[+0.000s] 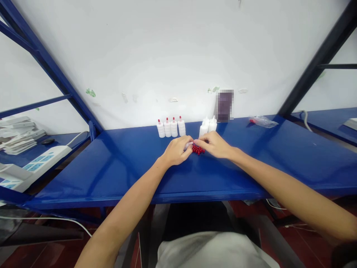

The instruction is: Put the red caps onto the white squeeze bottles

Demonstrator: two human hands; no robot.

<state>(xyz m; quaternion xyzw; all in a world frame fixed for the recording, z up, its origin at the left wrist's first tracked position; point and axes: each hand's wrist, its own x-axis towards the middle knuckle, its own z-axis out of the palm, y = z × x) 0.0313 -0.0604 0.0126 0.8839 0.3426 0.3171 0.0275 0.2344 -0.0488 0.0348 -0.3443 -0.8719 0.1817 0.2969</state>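
My left hand (pixel 178 149) is closed around a white squeeze bottle (pixel 188 145), lying tilted with its tip toward the right. At that tip, my right hand (pixel 214 145) has thumb and forefinger pinched together; whatever is between them is hidden. Just below the fingertips, a pile of small red caps (pixel 198 150) lies on the blue table (pixel 125 163). Behind my left hand, several white bottles with red tips (pixel 170 128) stand upright in a row. Several white bottles without red tips (pixel 208 126) stand behind my right hand, partly covered by it.
A clear plastic bag (pixel 263 121) with something red lies at the back right. A dark blurred-out rectangle (pixel 224 106) leans on the white wall. Blue posts rise at both table ends. On the left are a white power strip (pixel 41 163) and stacked white pieces (pixel 21 134).
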